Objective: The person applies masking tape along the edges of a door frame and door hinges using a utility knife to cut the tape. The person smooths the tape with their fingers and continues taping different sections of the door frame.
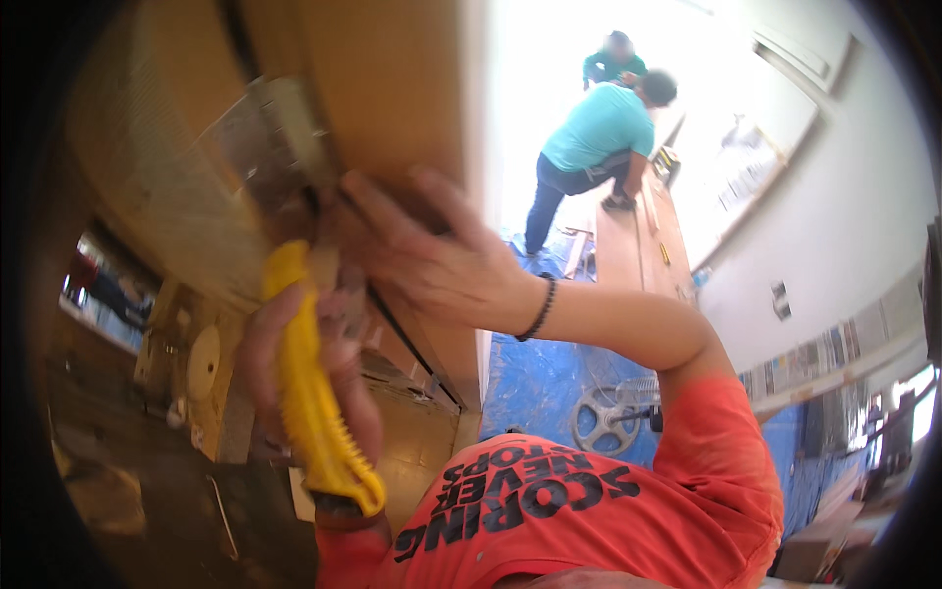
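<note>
My left hand point(358, 393) is wrapped round a yellow utility knife point(309, 378) with a ridged handle and a loop-shaped lower end. The knife stands nearly upright, its upper end close to the wooden panel; I cannot make out a blade. My right hand point(442, 260), wearing a dark beaded bracelet point(542, 306), reaches in from the right with fingers spread against the wooden panel point(392, 88). Just above the fingertips sits a blurred metal fitting point(289, 133), like a hinge, on the wood. Motion blur hides where the fingers touch.
A round white disc point(203, 363) stands by a wooden block at left. Blue sheeting point(530, 383) covers the floor behind my right arm, with a grey spoked wheel point(603, 420) on it. Farther off, a person in a turquoise shirt point(601, 128) bends over long boards point(628, 240); another person is beyond.
</note>
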`<state>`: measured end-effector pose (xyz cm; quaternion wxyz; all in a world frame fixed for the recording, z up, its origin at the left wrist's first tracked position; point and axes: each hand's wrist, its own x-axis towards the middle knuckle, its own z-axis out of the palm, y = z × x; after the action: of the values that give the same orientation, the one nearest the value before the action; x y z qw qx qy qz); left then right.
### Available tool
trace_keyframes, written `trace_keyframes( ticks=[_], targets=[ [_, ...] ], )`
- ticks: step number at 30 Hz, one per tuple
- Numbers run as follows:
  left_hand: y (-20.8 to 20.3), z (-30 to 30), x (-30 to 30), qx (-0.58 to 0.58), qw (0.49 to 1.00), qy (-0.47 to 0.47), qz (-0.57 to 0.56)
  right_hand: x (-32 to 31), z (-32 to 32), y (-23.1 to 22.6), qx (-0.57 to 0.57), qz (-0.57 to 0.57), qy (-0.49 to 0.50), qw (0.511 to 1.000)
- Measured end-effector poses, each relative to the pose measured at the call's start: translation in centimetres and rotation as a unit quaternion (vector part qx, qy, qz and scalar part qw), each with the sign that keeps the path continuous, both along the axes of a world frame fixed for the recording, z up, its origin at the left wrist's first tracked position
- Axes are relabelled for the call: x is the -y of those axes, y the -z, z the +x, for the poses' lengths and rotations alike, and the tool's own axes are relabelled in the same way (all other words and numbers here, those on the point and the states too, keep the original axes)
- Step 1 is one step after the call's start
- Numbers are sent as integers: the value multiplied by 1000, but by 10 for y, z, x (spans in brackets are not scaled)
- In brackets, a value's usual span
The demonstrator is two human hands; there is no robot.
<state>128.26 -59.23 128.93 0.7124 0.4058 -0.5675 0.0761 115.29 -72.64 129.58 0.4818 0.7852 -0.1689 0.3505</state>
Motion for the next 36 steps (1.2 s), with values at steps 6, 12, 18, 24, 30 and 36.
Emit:
trace_keyframes(
  ticks=[6,12,18,24,30,36],
  targets=[
    [-8,8,0,299,899,-318,-38,-6,7,-2,28,9,-16,999],
    [-15,2,7,282,875,-394,-10,-7,8,-5,26,25,-23,999],
    [-6,-1,17,263,887,-380,-10,-7,2,-3,8,31,-18,999],
    [-4,0,26,246,897,-366,-22,-8,2,-5,22,49,-39,998],
    [-4,2,26,248,897,-366,-4,-8,2,-5,20,51,-48,997],
    [-8,2,26,255,895,-367,6,-7,4,-6,26,38,-44,998]
  ],
)
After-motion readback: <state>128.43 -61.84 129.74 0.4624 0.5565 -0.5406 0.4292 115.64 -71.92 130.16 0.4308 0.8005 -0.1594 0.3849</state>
